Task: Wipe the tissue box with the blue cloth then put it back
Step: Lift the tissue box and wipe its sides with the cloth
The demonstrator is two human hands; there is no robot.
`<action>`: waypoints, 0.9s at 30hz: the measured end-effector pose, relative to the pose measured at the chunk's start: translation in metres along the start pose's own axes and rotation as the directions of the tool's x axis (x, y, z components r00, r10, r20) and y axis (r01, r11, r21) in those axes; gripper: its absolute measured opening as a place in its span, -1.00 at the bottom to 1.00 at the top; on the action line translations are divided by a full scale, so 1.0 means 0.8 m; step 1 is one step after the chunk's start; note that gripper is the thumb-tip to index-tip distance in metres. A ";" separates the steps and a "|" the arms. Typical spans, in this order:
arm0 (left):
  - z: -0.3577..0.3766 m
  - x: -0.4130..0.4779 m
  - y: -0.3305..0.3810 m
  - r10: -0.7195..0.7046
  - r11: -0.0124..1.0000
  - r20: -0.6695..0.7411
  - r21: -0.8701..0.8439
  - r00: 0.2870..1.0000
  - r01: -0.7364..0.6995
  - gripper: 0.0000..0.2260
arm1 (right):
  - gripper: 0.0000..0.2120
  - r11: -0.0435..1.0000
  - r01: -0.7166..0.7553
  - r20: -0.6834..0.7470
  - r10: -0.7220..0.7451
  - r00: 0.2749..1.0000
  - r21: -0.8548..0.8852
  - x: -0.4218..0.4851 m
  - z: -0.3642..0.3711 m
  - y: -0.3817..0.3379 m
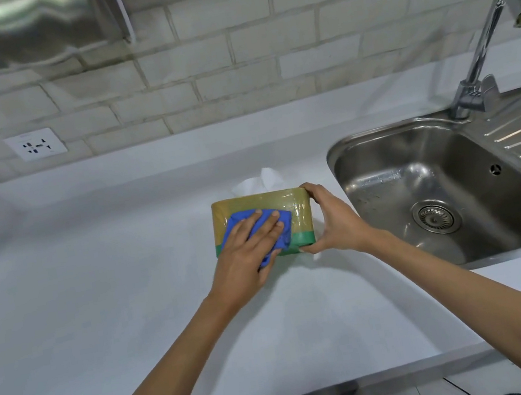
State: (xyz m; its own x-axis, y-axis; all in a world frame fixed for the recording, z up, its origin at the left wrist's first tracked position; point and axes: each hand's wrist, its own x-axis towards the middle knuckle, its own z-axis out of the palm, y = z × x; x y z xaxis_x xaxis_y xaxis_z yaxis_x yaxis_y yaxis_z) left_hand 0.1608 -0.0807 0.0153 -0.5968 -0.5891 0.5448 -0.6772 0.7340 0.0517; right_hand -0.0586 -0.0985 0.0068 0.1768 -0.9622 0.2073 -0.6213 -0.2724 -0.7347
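At about nine o'clock on the tiled wall sits one white wall socket point(35, 144). The pale countertop point(96, 291) spreads across the middle. Near its centre is one tissue box point(294, 207), wrapped in glossy clear film, mustard yellow over most of the face turned toward the camera, with a green band along the near edge. One white tissue point(258, 182) sticks out at the box's twelve o'clock side.

The left hand point(247, 254) lies flat, fingers spread, pressing one crumpled blue cloth point(277, 228) against the box's yellow face; the cloth shows around and under the fingers, toward the left half of that face. The right hand point(334, 219) grips the box's three o'clock end, thumb at the near green corner and fingers curled over the far corner. Whether the box rests on the counter or is lifted slightly cannot be told.

At three o'clock is one stainless steel sink point(465, 250) with a single drain point(434, 217), and one chrome tap point(484, 49) rises behind it at about two o'clock.
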 end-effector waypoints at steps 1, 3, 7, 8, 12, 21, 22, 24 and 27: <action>-0.002 -0.001 -0.006 -0.036 0.999 -0.023 0.011 0.999 0.037 -0.67 | -0.08 1.000 0.004 -0.001 -0.004 1.000 -0.005 0.000 0.001 0.000; -0.001 0.012 -0.008 -0.141 0.990 -0.067 -0.001 0.988 0.142 -0.69 | -0.08 1.000 0.008 -0.004 -0.008 1.000 0.001 0.002 0.003 0.001; 0.011 0.054 0.026 -0.230 0.971 -0.036 -0.084 0.973 0.226 -0.70 | -0.09 1.000 0.010 -0.011 -0.010 1.000 0.010 0.004 0.004 0.003; 0.015 0.055 0.034 -0.199 0.977 -0.021 -0.079 0.980 0.197 -0.69 | -0.09 1.000 0.009 -0.012 -0.008 1.000 0.018 0.003 0.003 0.004; 0.013 0.020 0.024 -0.011 1.000 -0.022 0.023 1.000 0.012 -0.66 | -0.09 1.000 0.020 0.015 -0.020 1.000 0.022 0.004 0.001 0.004; 0.030 0.052 0.053 -0.259 0.962 -0.125 0.054 0.958 0.267 -0.65 | -0.11 1.000 0.025 0.003 -0.026 1.000 0.009 0.004 0.004 0.001; 0.035 0.051 0.059 -0.218 0.971 -0.110 0.078 0.970 0.227 -0.65 | -0.11 1.000 0.019 0.002 -0.019 1.000 0.014 0.004 0.003 0.002; 0.038 0.041 0.058 -0.193 0.972 -0.088 0.119 0.977 0.202 -0.66 | -0.09 1.000 0.028 0.006 -0.028 1.000 0.009 0.004 0.004 0.001; 0.032 0.026 0.039 -0.413 0.902 -0.172 0.062 0.894 0.428 -0.71 | -0.09 0.999 0.043 0.007 -0.043 0.999 0.024 0.006 0.006 0.002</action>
State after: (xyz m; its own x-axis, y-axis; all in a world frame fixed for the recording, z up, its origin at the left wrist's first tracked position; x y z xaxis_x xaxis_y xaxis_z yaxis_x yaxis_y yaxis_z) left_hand 0.1165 -0.0784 0.0068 -0.1803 -0.7718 0.6098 -0.8927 0.3886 0.2280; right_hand -0.0555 -0.1036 0.0035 0.2085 -0.9495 0.2343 -0.5945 -0.3133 -0.7406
